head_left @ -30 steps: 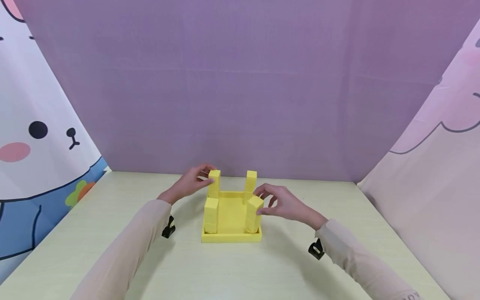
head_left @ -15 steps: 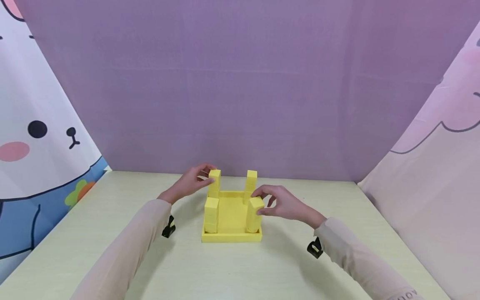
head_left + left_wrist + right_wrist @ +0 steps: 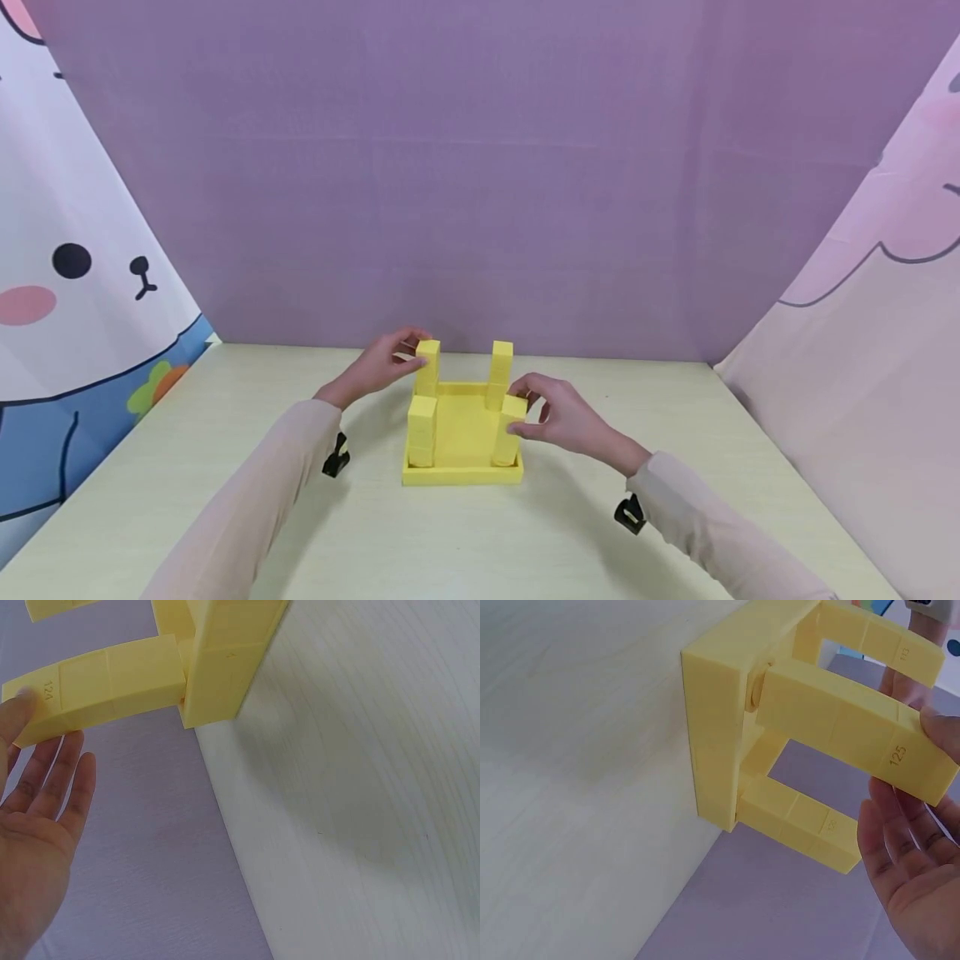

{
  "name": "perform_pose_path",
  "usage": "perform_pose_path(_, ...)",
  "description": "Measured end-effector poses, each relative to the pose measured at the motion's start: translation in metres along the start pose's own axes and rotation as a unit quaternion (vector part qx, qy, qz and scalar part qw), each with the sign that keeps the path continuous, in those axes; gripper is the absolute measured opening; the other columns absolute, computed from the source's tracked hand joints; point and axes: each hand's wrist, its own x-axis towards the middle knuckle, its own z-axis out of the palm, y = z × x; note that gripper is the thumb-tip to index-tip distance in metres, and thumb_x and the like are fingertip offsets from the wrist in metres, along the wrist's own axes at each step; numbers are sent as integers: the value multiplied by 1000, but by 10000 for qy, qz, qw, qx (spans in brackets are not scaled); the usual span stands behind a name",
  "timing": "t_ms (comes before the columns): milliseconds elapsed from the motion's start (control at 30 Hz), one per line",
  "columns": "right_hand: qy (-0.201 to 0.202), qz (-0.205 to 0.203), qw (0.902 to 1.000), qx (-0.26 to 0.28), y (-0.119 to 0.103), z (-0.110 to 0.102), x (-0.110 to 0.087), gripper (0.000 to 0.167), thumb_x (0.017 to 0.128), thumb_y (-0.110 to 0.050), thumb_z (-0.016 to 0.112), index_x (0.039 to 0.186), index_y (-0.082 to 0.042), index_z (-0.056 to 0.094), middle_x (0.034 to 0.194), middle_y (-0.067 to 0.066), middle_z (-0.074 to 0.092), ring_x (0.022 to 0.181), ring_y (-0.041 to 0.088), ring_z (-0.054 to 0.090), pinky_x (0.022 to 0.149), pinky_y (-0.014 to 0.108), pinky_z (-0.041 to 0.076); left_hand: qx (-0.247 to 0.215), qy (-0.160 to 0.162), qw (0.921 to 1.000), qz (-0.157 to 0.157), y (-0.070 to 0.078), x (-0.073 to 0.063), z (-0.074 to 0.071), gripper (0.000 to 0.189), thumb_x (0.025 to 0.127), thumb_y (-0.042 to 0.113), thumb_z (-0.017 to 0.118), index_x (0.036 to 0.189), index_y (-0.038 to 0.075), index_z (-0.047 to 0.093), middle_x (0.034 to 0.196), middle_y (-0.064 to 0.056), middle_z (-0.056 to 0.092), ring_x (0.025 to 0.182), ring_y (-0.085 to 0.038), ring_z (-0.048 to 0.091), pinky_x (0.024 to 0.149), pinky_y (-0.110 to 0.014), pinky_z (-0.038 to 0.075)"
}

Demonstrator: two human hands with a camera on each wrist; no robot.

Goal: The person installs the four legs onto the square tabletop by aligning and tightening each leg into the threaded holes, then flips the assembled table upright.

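Note:
A yellow square base [image 3: 462,476] with a raised rim lies on the table, a yellow block post standing at each corner. My left hand [image 3: 377,363] pinches the top of the back left post [image 3: 427,368] between thumb and fingers; the left wrist view shows the number 124 on this post [image 3: 112,684]. With thumb and fingertips, my right hand [image 3: 567,417] grips the upper end of the front right post [image 3: 508,442], marked 125 in the right wrist view. That post leans slightly outward, and a round peg [image 3: 759,688] shows between its foot and the base.
The front left post [image 3: 422,433] and back right post [image 3: 500,371] stand untouched. A purple backdrop [image 3: 480,183] rises behind the pale table [image 3: 465,542]. Cartoon-printed cloths hang at the left [image 3: 90,200] and right [image 3: 877,350].
The top of the front right post has tipped slightly right, and the right hand has sunk a little while gripping it. The left hand stays on the back left post.

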Motion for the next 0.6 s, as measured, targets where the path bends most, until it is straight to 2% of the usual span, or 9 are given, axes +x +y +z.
perform_pose_path(133,-172,19,9998,-62,0,-2,1,39,74,-20,76,108,-13,57,102,-1,62,86,16,57,64,33,53,46,12,10000,-30,1,-1,-1,37,87,14,62,120,4,52,109,-14,59,100,-28,58,87,-41,51)
perform_pose_path(267,-518,-17,9986,65,1,-8,2,43,77,-19,73,115,-15,55,112,1,60,94,17,56,69,38,54,55,1,10000,-83,2,-1,0,36,87,14,62,120,5,52,108,-12,59,100,-28,58,87,-40,51)
perform_pose_path(500,-1103,-238,9932,271,4,-20,4,46,80,-13,70,123,-15,53,124,5,57,105,18,54,74,34,54,66,-30,9999,-114,0,1,0,36,87,14,62,120,6,51,110,-12,59,102,-28,58,88,-41,50)
perform_pose_path(600,-1278,-337,9907,319,4,-23,5,46,81,-9,68,124,-12,53,125,4,56,107,18,53,75,32,53,61,-41,9999,-149,-1,1,0,36,87,14,62,120,6,51,110,-12,59,102,-28,58,88,-40,50)
